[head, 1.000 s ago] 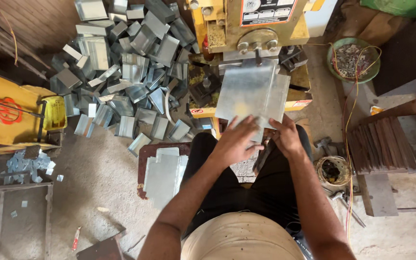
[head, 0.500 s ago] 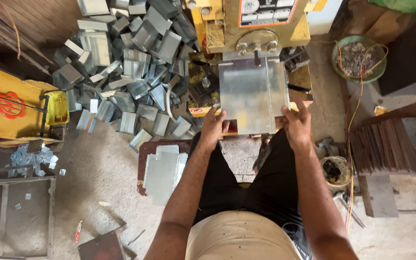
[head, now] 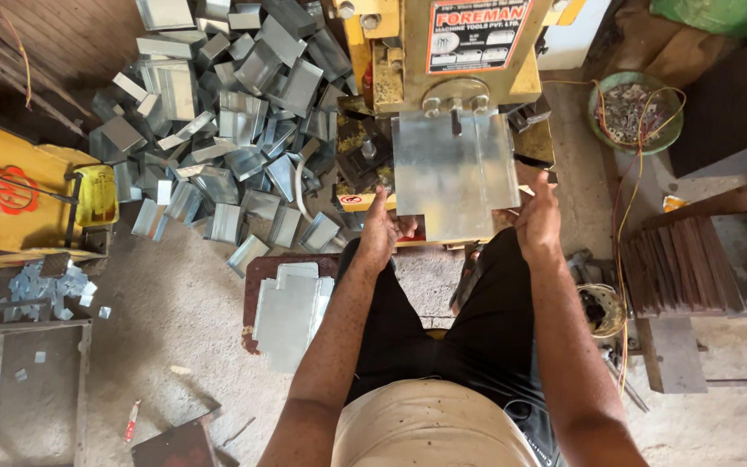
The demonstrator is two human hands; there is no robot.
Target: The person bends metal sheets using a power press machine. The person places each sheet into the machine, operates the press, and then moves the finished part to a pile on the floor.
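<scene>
A flat grey metal sheet point(head: 456, 173) lies under the yellow press machine point(head: 443, 60), its near edge notched. My left hand point(head: 382, 232) grips the sheet's near left corner. My right hand point(head: 538, 220) holds its right edge, fingers curled around it. A stack of similar flat sheets point(head: 291, 311) rests on a small brown stand to my left, beside my left forearm. A big heap of bent metal pieces point(head: 235, 130) covers the floor at the far left.
A yellow wooden box point(head: 19, 190) stands at the left edge. A green bowl of scrap and wire point(head: 633, 108) sits at the far right, brown slats point(head: 676, 264) and a small basket point(head: 603, 307) at the right. Small metal offcuts point(head: 45, 285) litter the floor.
Both hands moved apart from the sheet's near middle to its left corner and right edge. The sheet has slid further in under the machine.
</scene>
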